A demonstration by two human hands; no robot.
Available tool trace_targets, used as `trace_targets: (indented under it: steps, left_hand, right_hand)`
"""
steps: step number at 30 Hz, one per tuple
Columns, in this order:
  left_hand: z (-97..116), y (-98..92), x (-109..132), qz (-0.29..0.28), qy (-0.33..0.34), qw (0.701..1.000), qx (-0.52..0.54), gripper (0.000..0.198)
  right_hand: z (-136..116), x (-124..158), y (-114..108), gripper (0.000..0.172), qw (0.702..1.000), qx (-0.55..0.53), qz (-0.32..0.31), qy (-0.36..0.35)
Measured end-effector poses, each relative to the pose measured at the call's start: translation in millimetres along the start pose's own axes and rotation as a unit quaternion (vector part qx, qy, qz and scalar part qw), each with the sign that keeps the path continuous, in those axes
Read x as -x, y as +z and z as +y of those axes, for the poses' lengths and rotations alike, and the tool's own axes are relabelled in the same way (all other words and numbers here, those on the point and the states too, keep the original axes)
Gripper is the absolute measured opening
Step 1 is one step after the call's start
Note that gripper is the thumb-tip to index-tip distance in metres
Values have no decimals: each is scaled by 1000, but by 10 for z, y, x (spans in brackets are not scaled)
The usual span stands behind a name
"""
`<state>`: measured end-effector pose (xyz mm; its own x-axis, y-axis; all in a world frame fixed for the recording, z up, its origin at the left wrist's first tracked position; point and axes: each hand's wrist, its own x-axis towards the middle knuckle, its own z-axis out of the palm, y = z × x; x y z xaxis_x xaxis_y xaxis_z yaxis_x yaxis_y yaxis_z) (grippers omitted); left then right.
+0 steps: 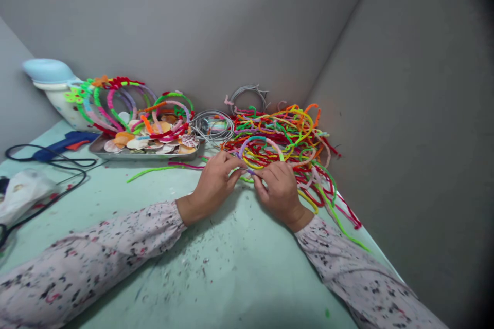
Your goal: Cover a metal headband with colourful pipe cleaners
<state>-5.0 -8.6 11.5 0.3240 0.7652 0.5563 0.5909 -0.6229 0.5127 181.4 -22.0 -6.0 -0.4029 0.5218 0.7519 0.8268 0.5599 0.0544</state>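
Note:
Between my two hands is a ring wrapped in pipe cleaner [270, 145], with purple, teal, pink and green stretches. My left hand [216, 180] pinches its lower left end between thumb and fingertips, where a thin grey wire shows. My right hand [278, 190] is closed on the ring's lower right side, its thumb and fingers at a short purple piece beside the left fingertips. Part of the ring is hidden behind the right fingers. Just behind my hands lies a tangled heap of coloured pipe cleaners [297, 126].
A metal tray [146, 156] at the left holds seashells and several fuzzy rings. Near it are a blue glue gun [64, 144], a black cord [83, 175], a white plastic bag [29, 190] and a light-blue-topped container [57, 92]. Grey wire coils [212, 126] stand behind. Walls close the back and right.

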Motion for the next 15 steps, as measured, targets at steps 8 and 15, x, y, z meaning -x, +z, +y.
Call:
trace_targets:
  steps: [8,15]
  left_hand:
    - [84,-43,-43,27,-100,964,244,30]
    - [-53,19,-110,-37,-259,887,380,19]
  right_hand:
    - [16,13,-5,13,1000,-9,4,5]
    - [3,20,1,13,999,-12,-11,-40]
